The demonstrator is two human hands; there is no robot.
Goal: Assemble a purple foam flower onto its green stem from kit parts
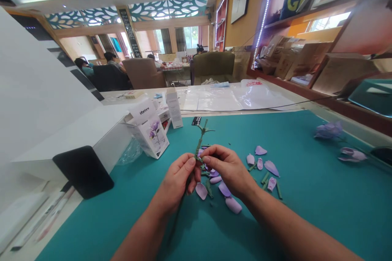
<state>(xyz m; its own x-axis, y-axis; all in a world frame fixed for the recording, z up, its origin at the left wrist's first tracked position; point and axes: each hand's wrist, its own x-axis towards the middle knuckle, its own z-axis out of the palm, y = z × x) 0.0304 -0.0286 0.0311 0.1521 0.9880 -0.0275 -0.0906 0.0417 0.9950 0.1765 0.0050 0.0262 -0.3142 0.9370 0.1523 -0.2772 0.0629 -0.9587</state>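
Note:
My left hand [177,178] is closed around a green toy flower stem [200,140], held upright and tilted a little, with thin leaf-like arms near its top. The stem's lower end runs down below that hand. The fingertips of my right hand [230,168] pinch a small green piece against the stem; its shape is mostly hidden by the fingers. Under and around the hands lie loose purple petals [233,205] and green parts [209,189]. More petals [272,168] and short green stem pieces [265,178] are scattered to the right of my right hand.
The parts lie on a teal mat [318,212]. Left stand a white flower-kit box [150,132], a narrow white box [174,108] and a black tablet-like panel [83,172]. An assembled purple flower [329,130] and a pale bud [352,154] lie far right. People sit in the background.

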